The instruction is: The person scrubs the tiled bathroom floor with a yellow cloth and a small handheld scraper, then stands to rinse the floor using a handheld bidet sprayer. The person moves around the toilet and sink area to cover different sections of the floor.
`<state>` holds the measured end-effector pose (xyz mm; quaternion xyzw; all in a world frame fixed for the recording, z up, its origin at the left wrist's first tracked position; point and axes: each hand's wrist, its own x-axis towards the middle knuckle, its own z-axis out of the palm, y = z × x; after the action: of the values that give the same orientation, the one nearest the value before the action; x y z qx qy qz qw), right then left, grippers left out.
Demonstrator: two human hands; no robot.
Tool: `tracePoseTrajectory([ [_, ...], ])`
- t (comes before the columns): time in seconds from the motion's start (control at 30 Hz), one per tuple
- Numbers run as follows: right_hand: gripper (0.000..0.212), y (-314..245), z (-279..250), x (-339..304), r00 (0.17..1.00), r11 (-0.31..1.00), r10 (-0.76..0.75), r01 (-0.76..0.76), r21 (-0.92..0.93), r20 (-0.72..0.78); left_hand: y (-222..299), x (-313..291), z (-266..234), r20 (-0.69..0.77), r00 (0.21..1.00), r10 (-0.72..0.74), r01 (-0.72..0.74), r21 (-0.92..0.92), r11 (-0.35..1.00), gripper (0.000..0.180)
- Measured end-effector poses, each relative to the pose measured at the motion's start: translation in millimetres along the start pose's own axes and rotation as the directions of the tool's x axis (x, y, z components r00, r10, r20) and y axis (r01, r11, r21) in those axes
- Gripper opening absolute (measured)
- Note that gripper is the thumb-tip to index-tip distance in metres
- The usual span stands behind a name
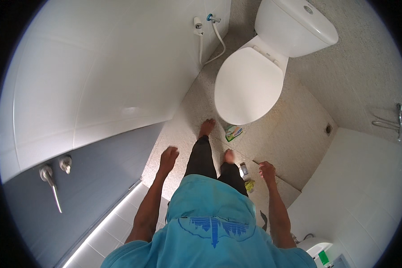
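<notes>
My left hand (169, 157) hangs over the floor beside my left leg, its fingers loosely bent, with nothing seen in it. On the other side, my right hand (267, 171) is closed, held out past my right leg. A thin dark line meets its fingers; whether that is something held or an edge in the floor, I cannot tell. Between my feet and the toilet (250, 87) lies a green and white packet (233, 132). Near my right foot are a small grey and white item (244, 169) and a crumpled yellow-green thing (249, 185), partly hidden by my clothing.
The toilet lid is down. A hose with a sprayer (198, 23) and a tap (213, 18) are on the left wall. At left is a grey door with a lever handle (52, 185). A drain (328, 129), a wall-mounted metal rack (388, 123) and a white basin (315, 244) are on the right.
</notes>
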<state>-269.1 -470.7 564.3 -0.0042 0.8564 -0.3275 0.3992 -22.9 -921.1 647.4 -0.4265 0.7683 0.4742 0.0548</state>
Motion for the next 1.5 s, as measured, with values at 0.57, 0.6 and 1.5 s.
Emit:
tracePoseTrajectory([
  [0.57,0.018,-29.2,91.8,-109.3,0.889,0.798,0.457,-0.404,0.448,-0.012,302.9,416.0,-57.3,-0.089,0.995,0.038,-0.072,-0.425,0.902,0.053],
  [0.6,0.018,-28.1,96.5,-115.1,0.865,0.758,0.501,-0.445,0.476,0.010,314.4,423.0,-54.3,-0.072,0.997,0.015,-0.045,-0.424,0.905,0.054],
  [1.5,0.023,-57.4,138.2,-148.9,0.763,0.573,0.641,-0.546,0.612,0.081,381.6,454.6,-59.9,0.044,0.982,-0.181,0.167,-0.639,0.751,0.035],
])
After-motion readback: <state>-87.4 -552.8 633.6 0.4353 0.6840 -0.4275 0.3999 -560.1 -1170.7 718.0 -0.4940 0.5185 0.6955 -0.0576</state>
